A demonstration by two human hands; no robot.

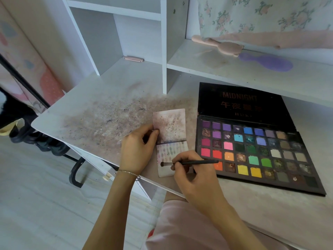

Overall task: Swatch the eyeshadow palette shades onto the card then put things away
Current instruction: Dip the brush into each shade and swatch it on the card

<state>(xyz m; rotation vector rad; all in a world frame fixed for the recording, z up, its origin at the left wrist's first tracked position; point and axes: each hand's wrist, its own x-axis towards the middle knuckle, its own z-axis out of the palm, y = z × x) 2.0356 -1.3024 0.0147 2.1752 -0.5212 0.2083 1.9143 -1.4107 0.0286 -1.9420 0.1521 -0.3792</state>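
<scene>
The card (170,141), a small folded booklet, lay on the powder-dusted surface (100,109) just left of the open eyeshadow palette (252,150). The left hand (137,150) pinned it at its left edge beside the fold, fingers curled with the tips on the upper leaf. The right hand (191,170) pinched a thin dark brush (189,162) near the middle of its handle, pen-fashion, with the bristle tip laid on the lower leaf below rows of faint swatches; whether the bristles actually pressed the paper was hard to tell.

The card looked light and floppy, likely to slide or spring shut under a stroke, so holding it flat near the fold seemed the sound grip. The brush appeared stiff and nearly weightless, best held close to the ferrule for control. The palette looked broad, flat and rigid, its pressed pans crumbly; it would probably want closing by the lid edge and lifting with both hands.
</scene>
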